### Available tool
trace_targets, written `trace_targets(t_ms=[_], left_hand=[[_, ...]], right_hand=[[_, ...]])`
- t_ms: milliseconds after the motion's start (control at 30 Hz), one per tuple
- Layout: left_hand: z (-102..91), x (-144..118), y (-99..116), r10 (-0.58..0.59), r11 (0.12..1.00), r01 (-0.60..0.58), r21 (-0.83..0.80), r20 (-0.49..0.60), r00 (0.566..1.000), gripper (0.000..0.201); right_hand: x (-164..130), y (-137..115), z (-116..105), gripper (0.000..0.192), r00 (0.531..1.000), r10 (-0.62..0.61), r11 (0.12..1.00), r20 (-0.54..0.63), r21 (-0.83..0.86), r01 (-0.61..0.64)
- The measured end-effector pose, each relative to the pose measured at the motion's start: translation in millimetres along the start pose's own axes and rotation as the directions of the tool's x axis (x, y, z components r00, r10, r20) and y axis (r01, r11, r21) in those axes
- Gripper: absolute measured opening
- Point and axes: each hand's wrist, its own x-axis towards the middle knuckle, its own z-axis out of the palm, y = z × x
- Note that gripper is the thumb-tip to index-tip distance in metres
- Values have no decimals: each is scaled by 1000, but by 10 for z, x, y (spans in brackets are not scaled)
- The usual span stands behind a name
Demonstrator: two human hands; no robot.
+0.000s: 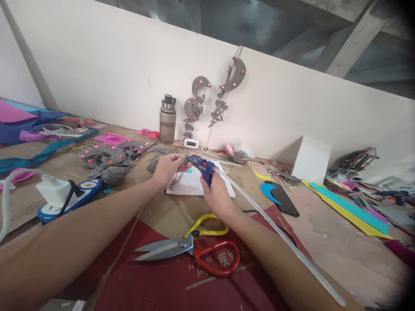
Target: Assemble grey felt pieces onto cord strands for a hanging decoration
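Observation:
My right hand point(216, 194) grips a blue hot glue gun point(207, 168), its nozzle pointing left. A long clear glue stick point(275, 233) sticks out of the gun's back and runs down across my right forearm. At the nozzle, my left hand point(170, 168) pinches something small, too small to name. Grey cord point(177, 180) hangs beneath those fingers, over a white board point(194, 185) lying under both hands. Closer to me lie scissors point(184, 245) with one yellow and one red handle, blades pointing left.
Grey felt pieces with pompoms point(108, 157) and a power strip point(87, 198) stand left. A water bottle point(167, 119) and small clock point(191, 143) are by the wall, where moon-shaped hangings point(238, 74) hang. A phone point(285, 203) and coloured sheets point(350, 205) lie right.

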Motion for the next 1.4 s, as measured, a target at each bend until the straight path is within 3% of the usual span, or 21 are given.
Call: trace_targets(t_ms=[200,300,400,500,700,767,867,933,1000,1067,1133,1200,1267,1400], left_hand=[[-80,84,-51,1,1000,-2,-22,-49,999,15],[-94,90,-40,-1,1000,0,-23,-72,997,14],[-86,78,-12,46,999,-44,28,-66,997,15],[-87,78,9,161,970,-152,188,-33,986,19],[-93,26,45,390,820,-353,450,12,921,19],[-79,-25,73,456,759,-412,503,39,889,16],[-48,-98,128,549,665,-503,551,96,831,12],[-34,-126,165,594,629,-548,551,113,796,9],[-33,-132,195,626,576,-581,575,147,766,9],[-45,-124,213,645,497,-607,621,204,737,11],[-58,-113,219,656,456,-621,637,231,719,13],[-64,-106,219,651,497,-609,618,198,733,12],[-55,-105,219,605,596,-564,572,142,783,12],[-18,-115,231,446,789,-439,430,90,890,16]], right_hand=[[47,46,-53,26,982,185,952,31,241,-187],[119,168,-90,23,945,321,892,66,313,-325],[206,289,-152,18,898,425,903,113,8,-429],[270,367,-203,20,873,464,867,148,-278,-413],[268,432,-244,23,893,433,855,123,-369,-364],[250,391,-255,18,924,378,864,54,-379,-331],[264,221,-220,12,976,193,954,-100,-215,-211],[313,48,-136,10,976,203,978,-73,55,-199],[386,-140,-17,18,946,324,878,21,366,-308],[462,-304,104,29,900,407,676,154,612,-410],[524,-413,202,34,871,421,508,254,729,-458],[563,-452,270,34,862,436,441,258,773,-455],[580,-428,313,29,879,445,515,174,753,-410],[578,-320,329,11,954,294,822,-51,522,-226]])
